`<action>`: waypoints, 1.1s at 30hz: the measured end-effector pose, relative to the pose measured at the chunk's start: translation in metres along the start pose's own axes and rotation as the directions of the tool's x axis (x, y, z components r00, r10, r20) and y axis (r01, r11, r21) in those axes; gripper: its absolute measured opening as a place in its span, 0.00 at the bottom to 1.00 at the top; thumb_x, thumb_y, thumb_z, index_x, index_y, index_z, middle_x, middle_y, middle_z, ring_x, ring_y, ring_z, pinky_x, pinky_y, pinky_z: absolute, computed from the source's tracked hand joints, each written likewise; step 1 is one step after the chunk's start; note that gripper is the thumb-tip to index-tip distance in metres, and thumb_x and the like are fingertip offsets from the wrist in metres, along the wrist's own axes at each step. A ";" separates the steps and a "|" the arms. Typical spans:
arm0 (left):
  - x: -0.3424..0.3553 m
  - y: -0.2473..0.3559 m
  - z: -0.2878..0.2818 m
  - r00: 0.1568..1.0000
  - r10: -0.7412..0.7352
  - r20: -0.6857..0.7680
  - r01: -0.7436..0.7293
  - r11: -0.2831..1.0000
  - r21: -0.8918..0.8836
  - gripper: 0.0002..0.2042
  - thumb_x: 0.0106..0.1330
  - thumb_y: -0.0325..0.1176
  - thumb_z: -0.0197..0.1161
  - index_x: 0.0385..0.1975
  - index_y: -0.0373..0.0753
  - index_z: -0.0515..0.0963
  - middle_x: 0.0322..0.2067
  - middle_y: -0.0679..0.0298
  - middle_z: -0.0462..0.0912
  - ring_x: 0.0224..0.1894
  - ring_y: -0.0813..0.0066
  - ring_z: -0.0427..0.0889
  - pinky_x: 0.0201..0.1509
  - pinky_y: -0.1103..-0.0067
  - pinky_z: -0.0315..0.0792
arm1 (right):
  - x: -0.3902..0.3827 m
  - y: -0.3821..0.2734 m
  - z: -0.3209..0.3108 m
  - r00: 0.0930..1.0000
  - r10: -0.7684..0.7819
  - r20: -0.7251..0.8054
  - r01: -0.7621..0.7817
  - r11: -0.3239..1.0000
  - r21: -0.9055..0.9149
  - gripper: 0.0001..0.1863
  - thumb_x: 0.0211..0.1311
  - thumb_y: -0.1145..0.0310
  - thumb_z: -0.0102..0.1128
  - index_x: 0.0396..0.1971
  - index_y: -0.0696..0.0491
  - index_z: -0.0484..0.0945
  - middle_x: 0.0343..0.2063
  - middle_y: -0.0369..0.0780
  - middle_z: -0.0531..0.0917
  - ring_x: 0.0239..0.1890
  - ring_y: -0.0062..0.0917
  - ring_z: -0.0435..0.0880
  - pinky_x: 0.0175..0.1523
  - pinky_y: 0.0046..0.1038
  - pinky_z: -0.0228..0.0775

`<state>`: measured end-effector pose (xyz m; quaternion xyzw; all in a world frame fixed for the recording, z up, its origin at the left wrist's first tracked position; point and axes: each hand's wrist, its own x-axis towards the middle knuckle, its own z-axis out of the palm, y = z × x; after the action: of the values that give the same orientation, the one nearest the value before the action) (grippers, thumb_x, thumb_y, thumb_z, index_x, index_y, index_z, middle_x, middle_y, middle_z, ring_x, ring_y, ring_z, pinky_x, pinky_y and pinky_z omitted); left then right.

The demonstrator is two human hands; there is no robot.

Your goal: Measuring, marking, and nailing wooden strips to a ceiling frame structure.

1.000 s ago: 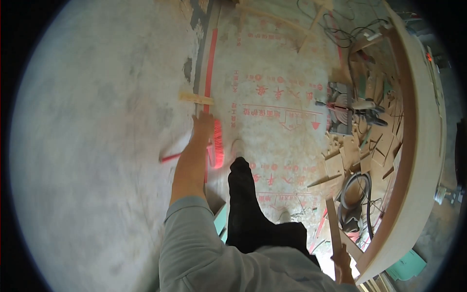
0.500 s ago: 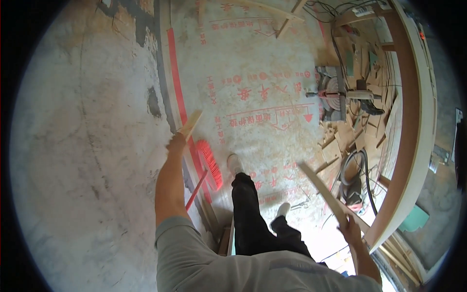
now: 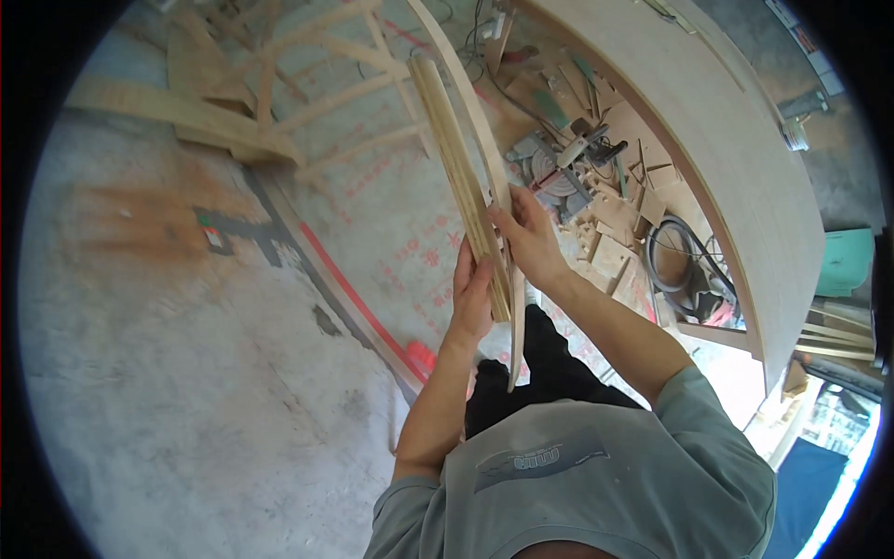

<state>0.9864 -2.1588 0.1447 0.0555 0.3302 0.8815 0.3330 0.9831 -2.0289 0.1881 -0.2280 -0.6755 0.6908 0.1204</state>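
Note:
My left hand (image 3: 472,296) is closed around the lower part of a plywood strip (image 3: 451,154), its layered edge showing. My right hand (image 3: 535,242) grips a longer, thinner wooden strip (image 3: 473,102), with fingertips against or close to the plywood strip too. Both strips lie side by side in front of my body, slanting away to the upper left. The long one reaches past the other at both ends and looks bent, perhaps partly from the lens.
A miter saw (image 3: 559,172) stands on the floor among wood offcuts, near a coiled grey hose (image 3: 672,265). A large curved wooden panel (image 3: 670,158) rises at the right. A wooden frame (image 3: 340,102) stands at far left; a red broom (image 3: 421,358) lies by my left forearm.
My hands have come together from far apart, bringing the two wooden strips side by side. The view has turned, and the wooden frame now shows at far left.

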 end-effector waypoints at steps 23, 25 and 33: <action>0.069 0.072 0.194 0.943 0.285 0.172 -0.287 0.430 0.856 0.26 0.71 0.25 0.52 0.70 0.32 0.60 0.52 0.62 0.74 0.48 0.77 0.76 0.56 0.73 0.78 | 0.083 -0.151 -0.112 0.852 -0.285 0.440 0.075 0.897 0.436 0.21 0.72 0.56 0.57 0.55 0.54 0.71 0.45 0.37 0.79 0.49 0.19 0.74 0.57 0.25 0.66; 0.071 0.079 0.203 0.942 0.292 0.165 -0.291 0.469 0.834 0.27 0.69 0.24 0.53 0.70 0.32 0.61 0.54 0.63 0.74 0.48 0.79 0.75 0.54 0.78 0.74 | 0.096 -0.165 -0.123 0.804 -0.281 0.524 0.023 0.895 0.445 0.21 0.70 0.56 0.60 0.54 0.54 0.72 0.45 0.36 0.79 0.50 0.19 0.74 0.57 0.25 0.66; 0.072 0.105 0.210 0.948 0.257 0.187 -0.281 0.402 0.871 0.29 0.69 0.26 0.55 0.70 0.31 0.60 0.56 0.62 0.74 0.50 0.80 0.73 0.54 0.82 0.70 | 0.103 -0.186 -0.124 0.768 -0.330 0.550 0.147 0.925 0.350 0.21 0.66 0.59 0.67 0.48 0.59 0.76 0.43 0.36 0.80 0.48 0.19 0.76 0.56 0.25 0.68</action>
<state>0.9401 -2.0586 0.3634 0.2836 0.7244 0.6183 0.1119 0.9265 -1.8598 0.3582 0.1105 -0.5949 0.7959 0.0202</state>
